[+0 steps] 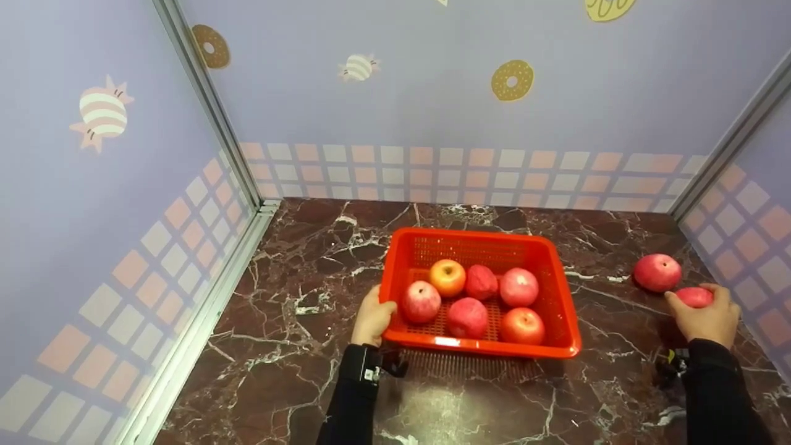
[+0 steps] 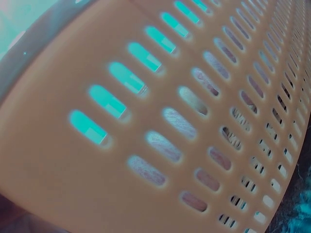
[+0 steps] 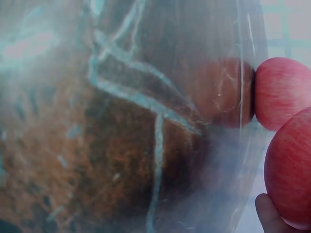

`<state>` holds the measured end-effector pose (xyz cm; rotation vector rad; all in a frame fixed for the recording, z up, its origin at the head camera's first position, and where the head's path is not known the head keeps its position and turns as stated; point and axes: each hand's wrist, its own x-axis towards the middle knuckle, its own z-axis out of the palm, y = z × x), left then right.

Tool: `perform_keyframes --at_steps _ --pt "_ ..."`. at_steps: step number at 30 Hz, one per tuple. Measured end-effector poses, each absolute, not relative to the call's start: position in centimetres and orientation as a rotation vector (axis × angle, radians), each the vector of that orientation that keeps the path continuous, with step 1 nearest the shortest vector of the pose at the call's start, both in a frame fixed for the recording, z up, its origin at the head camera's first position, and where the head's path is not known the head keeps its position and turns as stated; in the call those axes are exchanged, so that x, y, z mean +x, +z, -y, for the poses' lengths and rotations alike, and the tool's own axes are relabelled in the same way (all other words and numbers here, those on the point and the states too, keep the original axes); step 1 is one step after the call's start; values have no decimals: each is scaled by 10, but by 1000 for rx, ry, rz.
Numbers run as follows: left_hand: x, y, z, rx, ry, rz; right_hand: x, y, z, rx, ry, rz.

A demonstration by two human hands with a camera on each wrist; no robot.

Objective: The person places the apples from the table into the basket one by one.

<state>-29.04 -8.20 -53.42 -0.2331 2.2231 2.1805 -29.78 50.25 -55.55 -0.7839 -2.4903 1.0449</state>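
Observation:
A red plastic basket with slotted walls stands on the dark marbled tabletop, several red and yellowish apples inside it. My left hand grips the basket's left rim, thumb over the edge. The basket's slotted side fills the left wrist view. Far to the right, my right hand holds a red apple between thumb and fingers, close over the tabletop. Just behind that apple sits another red apple. In the right wrist view a fingertip lies against the held apple.
Patterned panels enclose the table at the back, left and right, joined by metal corner posts. A metal rail runs along the left edge. Bare marbled tabletop lies between the basket and the right hand.

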Motion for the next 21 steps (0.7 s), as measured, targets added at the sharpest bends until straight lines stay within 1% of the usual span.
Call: perform_keyframes --at_steps 10,21 --pt "-291 -534 82 -224 2177 -2245 -301 -546 -495 -775 1055 2464" --pt "-290 -534 82 -224 2187 -2232 -308 -531 -469 -692 1076 2374"
